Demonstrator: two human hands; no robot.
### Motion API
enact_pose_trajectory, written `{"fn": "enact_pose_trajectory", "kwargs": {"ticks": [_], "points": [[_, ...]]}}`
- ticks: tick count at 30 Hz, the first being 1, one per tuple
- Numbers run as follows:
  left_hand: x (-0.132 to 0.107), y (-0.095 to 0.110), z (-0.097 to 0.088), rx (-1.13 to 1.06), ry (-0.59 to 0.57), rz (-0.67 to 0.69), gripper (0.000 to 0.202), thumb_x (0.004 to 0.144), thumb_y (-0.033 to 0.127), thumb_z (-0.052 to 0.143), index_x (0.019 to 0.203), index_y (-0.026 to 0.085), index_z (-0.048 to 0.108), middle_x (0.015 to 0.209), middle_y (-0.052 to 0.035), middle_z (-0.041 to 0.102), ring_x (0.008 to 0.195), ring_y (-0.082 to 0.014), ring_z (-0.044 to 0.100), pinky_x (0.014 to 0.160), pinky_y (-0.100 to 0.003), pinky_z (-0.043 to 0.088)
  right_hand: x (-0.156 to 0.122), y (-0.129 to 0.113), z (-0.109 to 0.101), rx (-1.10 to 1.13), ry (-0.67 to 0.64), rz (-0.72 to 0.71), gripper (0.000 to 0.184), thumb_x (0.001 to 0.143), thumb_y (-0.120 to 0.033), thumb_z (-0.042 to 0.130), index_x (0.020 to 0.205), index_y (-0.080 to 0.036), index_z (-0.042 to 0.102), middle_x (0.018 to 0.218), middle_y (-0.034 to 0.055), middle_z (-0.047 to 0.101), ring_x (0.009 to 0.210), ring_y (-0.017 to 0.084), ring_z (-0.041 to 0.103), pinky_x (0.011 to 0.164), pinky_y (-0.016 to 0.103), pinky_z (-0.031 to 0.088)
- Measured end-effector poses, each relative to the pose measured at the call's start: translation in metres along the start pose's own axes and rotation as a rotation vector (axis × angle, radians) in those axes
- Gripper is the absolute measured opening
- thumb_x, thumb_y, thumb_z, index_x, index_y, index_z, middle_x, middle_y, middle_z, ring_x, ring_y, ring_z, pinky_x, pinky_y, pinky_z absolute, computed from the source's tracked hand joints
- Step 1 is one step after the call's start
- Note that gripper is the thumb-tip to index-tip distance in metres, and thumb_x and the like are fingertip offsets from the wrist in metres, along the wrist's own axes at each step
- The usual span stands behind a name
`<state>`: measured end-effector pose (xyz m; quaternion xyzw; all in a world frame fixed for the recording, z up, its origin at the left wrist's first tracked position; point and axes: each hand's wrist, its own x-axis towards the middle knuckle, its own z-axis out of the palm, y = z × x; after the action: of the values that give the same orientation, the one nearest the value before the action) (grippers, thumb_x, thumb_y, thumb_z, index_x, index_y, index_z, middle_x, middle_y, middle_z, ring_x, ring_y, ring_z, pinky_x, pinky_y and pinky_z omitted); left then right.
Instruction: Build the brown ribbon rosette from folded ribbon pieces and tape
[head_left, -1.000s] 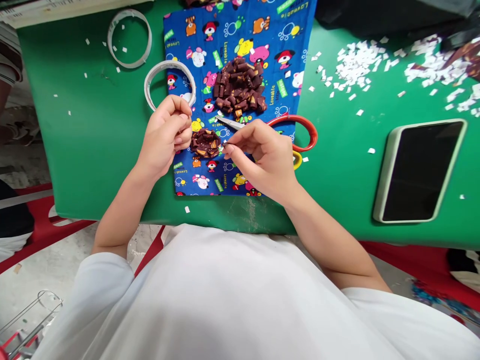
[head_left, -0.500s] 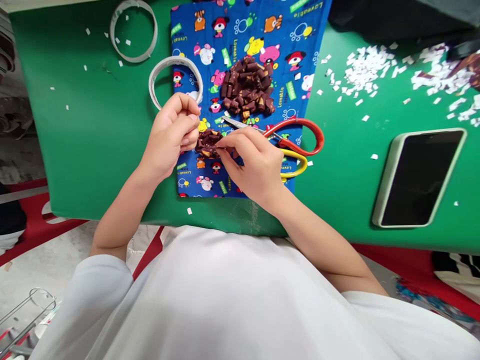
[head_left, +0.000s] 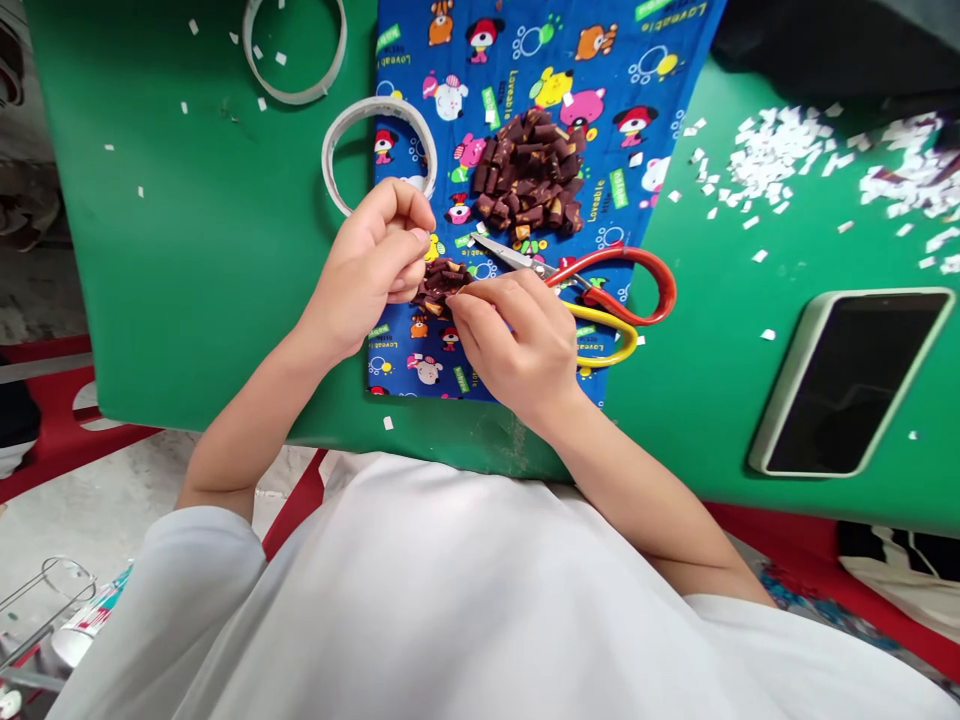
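Observation:
My left hand (head_left: pixel 382 260) is closed above the cloth's left edge, thumb pressed to its curled fingers; what they hold, if anything, is hidden. My right hand (head_left: pixel 517 345) pinches thumb and fingertips together at the edge of a small heap of dark brown pieces (head_left: pixel 442 285); I cannot make out what is between them. Scissors (head_left: pixel 551 272) with a red and a yellow handle loop extend from behind the right hand, blades slightly apart; I cannot tell whether its fingers touch them. Beyond lies a larger heap of dark brown, orange-flecked rolled pieces (head_left: pixel 531 170).
Both heaps lie on a blue cartoon-print cloth (head_left: pixel 427 385) on the green table (head_left: pixel 187 280). Two white rings (head_left: pixel 328 160) are at the upper left. White paper bits (head_left: pixel 772 150) are scattered at the upper right, near a black item (head_left: pixel 825 55). A phone (head_left: pixel 847 385) lies at right.
The view has shifted, so the table things appear farther right. Both hands keep nearly the same closed poses; the right fingertips remain by the small heap.

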<state>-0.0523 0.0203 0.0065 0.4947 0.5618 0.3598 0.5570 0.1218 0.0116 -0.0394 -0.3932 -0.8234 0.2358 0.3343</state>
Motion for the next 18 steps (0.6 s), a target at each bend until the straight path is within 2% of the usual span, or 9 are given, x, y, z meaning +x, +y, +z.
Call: {"fn": "enact_pose_trajectory", "kwargs": {"ticks": [2,6,11,18], "points": [[0.0,0.004,0.002,-0.092,0.018,-0.044,0.009,0.088,0.023,0.041,0.084,0.022,0.033,0.066,0.0038,0.024,0.048,-0.0026,0.029,0.049,-0.021,0.024,0.001,-0.002,-0.001,-0.023,-0.029,0.013,0.021,0.097,-0.026,0.047,0.084,-0.023,0.063,0.087,0.0065,0.068,0.078,0.021,0.062,0.072,0.039,0.049],[0.0,0.014,0.006,-0.247,0.091,-0.174,0.014,0.084,0.007,0.04,0.078,0.02,0.036,0.061,0.0058,0.027,0.044,-0.0002,0.025,0.046,-0.016,0.021,0.003,-0.008,-0.005,-0.221,-0.122,-0.041,0.029,0.098,-0.02,0.041,0.081,-0.021,0.064,0.085,0.0068,0.068,0.076,0.019,0.061,0.069,0.036,0.045],[-0.001,0.023,0.008,-0.343,0.138,-0.241,0.017,0.086,0.004,0.041,0.076,0.018,0.041,0.058,0.0071,0.029,0.043,0.0006,0.028,0.045,-0.013,0.022,0.005,-0.012,-0.009,-0.444,-0.18,-0.146,0.032,0.097,-0.014,0.04,0.079,-0.021,0.066,0.092,0.0048,0.072,0.079,0.018,0.06,0.068,0.034,0.039],[0.0,0.022,0.008,-0.367,0.145,-0.264,0.021,0.087,0.0,0.041,0.075,0.017,0.042,0.056,0.0074,0.031,0.041,0.0012,0.028,0.044,-0.013,0.022,0.005,-0.011,-0.01,-0.492,-0.143,-0.206,0.028,0.096,-0.013,0.044,0.084,-0.022,0.068,0.093,0.0023,0.073,0.079,0.017,0.059,0.069,0.033,0.037]]}}
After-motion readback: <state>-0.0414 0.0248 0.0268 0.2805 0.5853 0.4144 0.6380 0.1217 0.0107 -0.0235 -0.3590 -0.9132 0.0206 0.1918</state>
